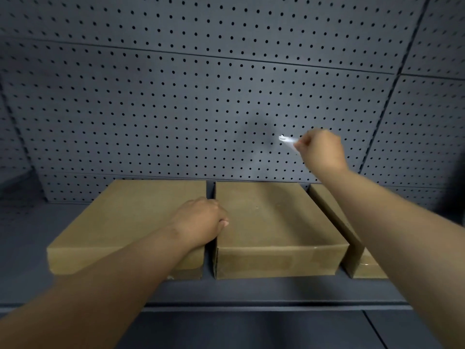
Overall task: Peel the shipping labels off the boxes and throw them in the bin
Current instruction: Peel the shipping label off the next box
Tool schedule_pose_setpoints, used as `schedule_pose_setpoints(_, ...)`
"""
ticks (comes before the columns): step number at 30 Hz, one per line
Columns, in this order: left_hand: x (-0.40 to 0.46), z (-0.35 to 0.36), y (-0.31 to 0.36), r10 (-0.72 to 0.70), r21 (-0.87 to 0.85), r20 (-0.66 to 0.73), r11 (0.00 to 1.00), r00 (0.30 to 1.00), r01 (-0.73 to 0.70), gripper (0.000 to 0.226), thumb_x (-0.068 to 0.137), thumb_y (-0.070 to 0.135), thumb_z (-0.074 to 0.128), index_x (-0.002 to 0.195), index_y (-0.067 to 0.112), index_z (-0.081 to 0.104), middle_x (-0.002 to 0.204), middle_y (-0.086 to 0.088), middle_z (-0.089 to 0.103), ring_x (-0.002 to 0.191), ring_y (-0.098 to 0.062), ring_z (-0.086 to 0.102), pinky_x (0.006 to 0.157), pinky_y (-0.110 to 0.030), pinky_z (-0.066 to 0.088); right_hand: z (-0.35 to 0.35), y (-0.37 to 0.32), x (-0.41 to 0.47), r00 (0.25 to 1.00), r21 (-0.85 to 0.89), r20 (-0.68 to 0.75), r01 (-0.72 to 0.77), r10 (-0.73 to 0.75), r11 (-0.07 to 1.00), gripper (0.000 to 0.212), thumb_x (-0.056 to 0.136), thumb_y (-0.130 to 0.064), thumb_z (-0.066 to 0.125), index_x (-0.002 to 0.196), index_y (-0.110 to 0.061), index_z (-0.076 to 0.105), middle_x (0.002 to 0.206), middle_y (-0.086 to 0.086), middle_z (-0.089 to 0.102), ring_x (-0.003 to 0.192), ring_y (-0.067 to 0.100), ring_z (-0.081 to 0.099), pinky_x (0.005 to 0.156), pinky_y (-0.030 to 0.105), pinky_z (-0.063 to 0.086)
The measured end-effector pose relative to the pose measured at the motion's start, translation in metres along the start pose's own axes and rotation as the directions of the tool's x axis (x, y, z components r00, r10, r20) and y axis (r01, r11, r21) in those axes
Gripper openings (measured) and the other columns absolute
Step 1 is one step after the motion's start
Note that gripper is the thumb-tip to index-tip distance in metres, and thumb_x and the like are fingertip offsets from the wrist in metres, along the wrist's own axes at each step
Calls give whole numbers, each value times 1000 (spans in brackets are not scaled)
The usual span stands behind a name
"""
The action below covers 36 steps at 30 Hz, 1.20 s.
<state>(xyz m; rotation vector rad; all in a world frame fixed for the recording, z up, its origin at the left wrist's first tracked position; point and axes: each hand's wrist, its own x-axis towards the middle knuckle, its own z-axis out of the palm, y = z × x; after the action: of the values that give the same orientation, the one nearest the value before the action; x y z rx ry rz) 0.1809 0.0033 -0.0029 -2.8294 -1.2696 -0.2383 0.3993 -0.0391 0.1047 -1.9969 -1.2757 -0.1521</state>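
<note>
At about two o'clock from the middle box (274,222), against the pegboard (176,102), we have the right hand (320,149) raised with its fingers pinched on a small white label (288,139), blurred but clear of every box. Our left hand (201,221) sits at nine o'clock of that box, fingers curled over its left edge beside the left box (120,217). No bin shows in view, so we judge the main risk to be the sticky label clinging to our fingers or folding onto itself on release, or dropping onto the shelf (251,290). The right box (357,258) is partly hidden by our forearm, so any label there could be missed.
</note>
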Motion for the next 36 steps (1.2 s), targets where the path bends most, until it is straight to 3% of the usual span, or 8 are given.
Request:
schedule_pose_setpoints(3,-1,-7,7,-17,46,56,999,998,15,32,98,36,41,116,22,62,120,-2,59,110,-21,54,89,-33,43,0,-12,-6,981,-7,55,187,-187,982,25,92,-17,55,89,5,65,80,20,68,70,32,60,67,34,52)
schedule_pose_setpoints(7,-6,-16,16,-135,-107,-91,986,987,125,47,90,52,47,121,17,51,118,-3,62,107,-22,57,84,-33,46,12,-15,-25,937,94,274,201,-219,975,19,89,-23,60,71,-19,55,58,0,58,58,16,53,53,21,39)
schedule_pose_setpoints(13,-10,-23,31,-145,-328,-247,943,958,58,93,75,63,61,148,27,17,139,3,48,129,-19,43,107,-36,36,26,-9,-44,869,170,421,205,-259,964,32,77,-31,74,99,-13,61,87,-4,56,85,14,53,82,28,45)
schedule_pose_setpoints(17,-6,-24,37,-120,-325,-308,946,944,14,77,80,57,60,145,28,30,136,4,50,126,-18,45,105,-34,36,25,-10,-53,853,265,450,157,-266,952,30,76,-33,75,94,-20,54,80,-12,51,79,9,52,68,19,42)
schedule_pose_setpoints(21,-4,-25,36,-75,-293,-371,955,926,-40,41,85,49,59,114,20,60,114,2,59,107,-21,53,95,-34,43,24,-10,-56,849,385,464,64,-253,921,29,77,-29,75,95,-18,55,78,-9,49,68,5,47,51,9,35)
schedule_pose_setpoints(26,-6,-30,42,-96,-272,-400,962,912,-18,25,91,35,54,79,14,49,84,-2,54,87,-26,54,74,-36,42,26,-3,-58,866,425,444,21,-229,905,40,74,-29,78,105,-14,59,82,-8,49,71,5,48,56,13,36)
schedule_pose_setpoints(30,-9,-33,43,-143,-337,-377,941,915,8,8,90,21,50,97,18,48,88,-2,58,89,-27,55,67,-35,39,28,4,-57,831,444,520,-62,-200,894,42,74,-31,77,108,-17,57,92,-5,52,78,6,51,64,16,39)
schedule_pose_setpoints(36,-8,-36,33,-142,-292,-339,956,930,39,36,90,5,44,123,16,52,124,-3,61,114,-26,50,92,-36,43,42,13,-58,805,461,560,-109,-194,880,30,78,-24,74,103,-12,62,93,3,57,88,13,53,82,14,43)
